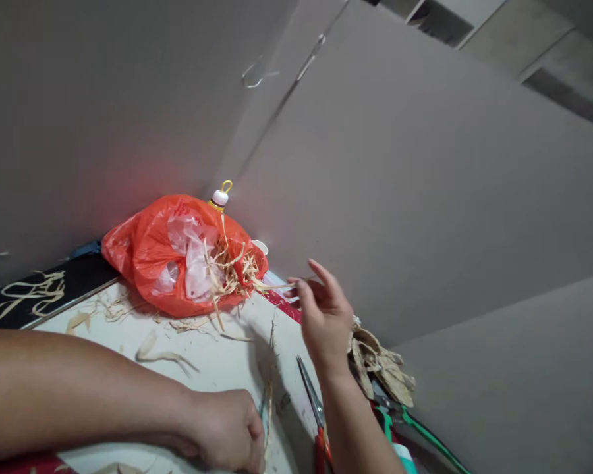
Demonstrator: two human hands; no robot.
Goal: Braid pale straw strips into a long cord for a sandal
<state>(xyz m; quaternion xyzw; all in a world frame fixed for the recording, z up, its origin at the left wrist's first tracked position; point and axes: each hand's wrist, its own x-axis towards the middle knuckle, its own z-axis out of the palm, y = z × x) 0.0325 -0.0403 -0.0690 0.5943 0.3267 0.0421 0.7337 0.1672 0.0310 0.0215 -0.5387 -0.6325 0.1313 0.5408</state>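
Note:
My right hand (326,316) is raised at the centre right. Thumb and fingers pinch a thin pale strip of dried plant fibre (274,286), which runs left to a heap of similar strips (237,263). That heap spills from the mouth of a red plastic bag (151,263). At the bottom, my left hand (230,428) rests closed on the white board (227,368), its fingertips hidden. A thin twisted brown strand (269,405) stands out beside its knuckles. Between my hands lie scissors with red handles (312,395), partly behind my right forearm.
A bottle with white cap and yellow loop (221,196) stands behind the bag. Loose fibre strips (163,355) litter the board. At the right are a bundle of dried brown pieces (383,368) and a green-handled tool (425,428). Grey walls (425,197) close the back.

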